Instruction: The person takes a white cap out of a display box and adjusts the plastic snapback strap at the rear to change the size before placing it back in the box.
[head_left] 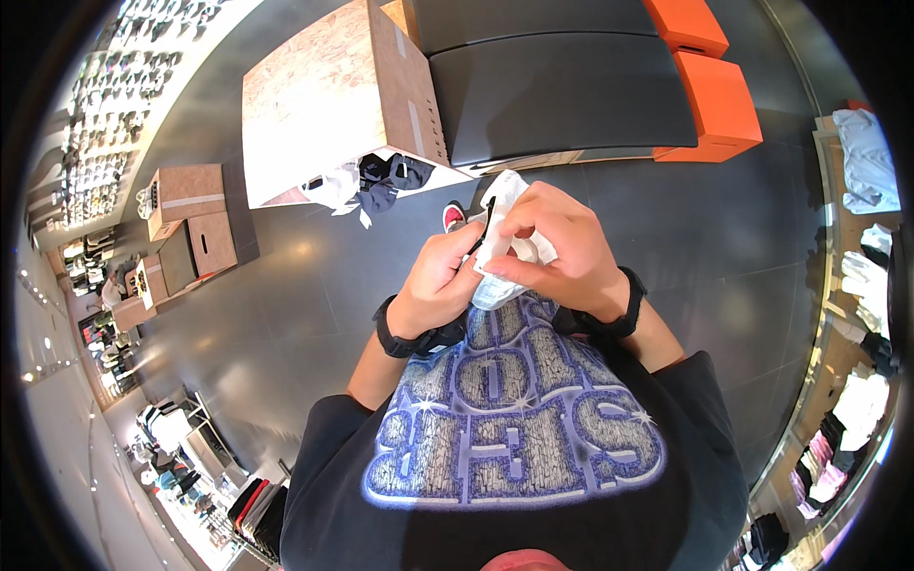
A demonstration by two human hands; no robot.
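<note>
A crumpled white piece of cloth (506, 187) with a thin black part along its left side is held between both hands in front of my chest. My left hand (433, 284) is closed on its lower left edge, thumb uppermost. From the other side my right hand (579, 249) pinches it, with the thumb and bent fingers close together. The cloth's lower end (491, 293) hangs under the hands. Its exact kind is hard to make out in the folds. Black bands circle both wrists.
Ahead stands a chipboard box (309, 100) with white and dark clothes (392, 179) spilling from its opening. A black padded bench (562, 100) adjoins it, with orange boxes (719, 109) at its right end. Clothes shelves (862, 285) line the right; wooden crates (195, 195) stand left.
</note>
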